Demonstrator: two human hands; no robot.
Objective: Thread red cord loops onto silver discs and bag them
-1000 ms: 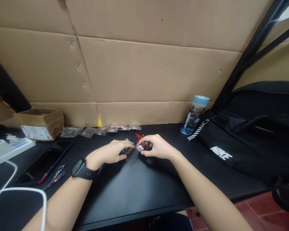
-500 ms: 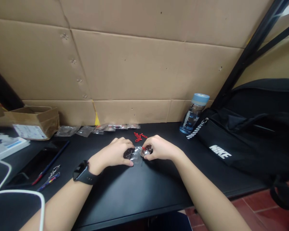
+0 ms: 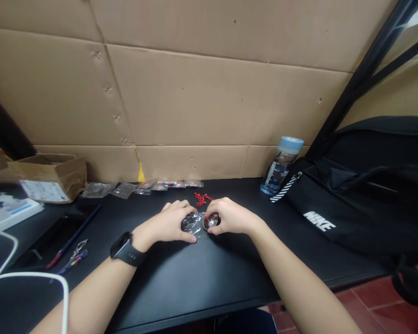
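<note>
Fingers of my left hand grip a clear plastic bag just above the black table. Right beside it, my right hand pinches a small round, shiny metallic disc, with a bit of red at its upper edge. Part of the disc is covered by my fingers, so its kind is unclear. The bag's mouth lies close to the disc. Behind my hands is a small heap of red cord loops.
Several flat plastic packets line the back by the cardboard wall. At left are an open cardboard box, a tablet, a keychain and a white cable. A water bottle and black bag stand at right.
My right hand has turned the disc slightly, so more of its round face shows. The plastic bag in my left hand looks more crumpled. Both hands stay in nearly the same place.
</note>
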